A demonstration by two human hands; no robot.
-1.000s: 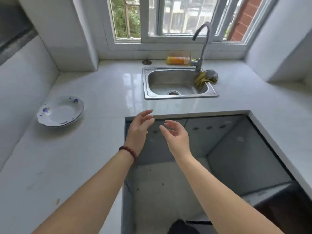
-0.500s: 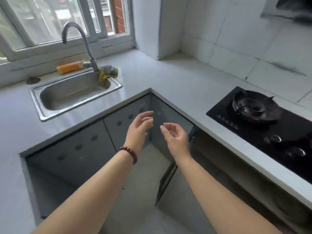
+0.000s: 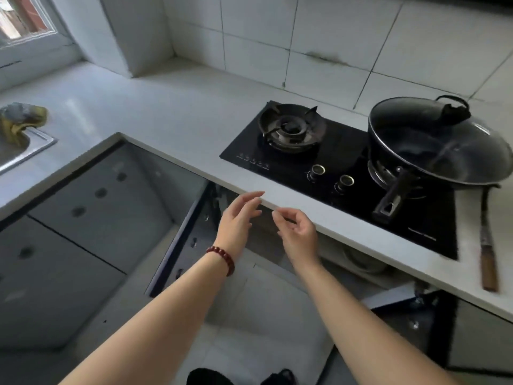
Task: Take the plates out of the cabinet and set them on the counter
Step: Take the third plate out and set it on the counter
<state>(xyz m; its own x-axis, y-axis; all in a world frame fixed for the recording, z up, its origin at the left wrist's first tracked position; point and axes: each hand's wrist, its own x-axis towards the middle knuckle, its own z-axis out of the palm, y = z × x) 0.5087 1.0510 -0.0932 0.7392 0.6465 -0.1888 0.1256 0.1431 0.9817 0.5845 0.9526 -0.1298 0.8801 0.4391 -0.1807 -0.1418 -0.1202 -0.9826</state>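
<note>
The cabinet [image 3: 277, 240] under the stove stands open, its dark door [image 3: 180, 234] swung out to the left. Deep inside, below the counter edge, I make out pale stacked dishes [image 3: 363, 259], partly hidden and blurred. My left hand [image 3: 238, 220], with a red bead bracelet on its wrist, hovers in front of the opening with relaxed fingers and holds nothing. My right hand [image 3: 298, 232] hovers beside it, fingers loosely curled and empty. The white counter [image 3: 172, 112] runs along the wall above the cabinet.
A black gas hob [image 3: 327, 162] is set into the counter, with a lidded black wok [image 3: 433, 145] on its right burner. A wooden-handled utensil [image 3: 487, 245] lies at the counter's right edge. A sink corner [image 3: 27, 148] with a yellow cloth [image 3: 19, 120] sits far left.
My view has swung right from the sink and the plate on the counter to the stove and the open cabinet. Both hands stay raised, empty and close together.
</note>
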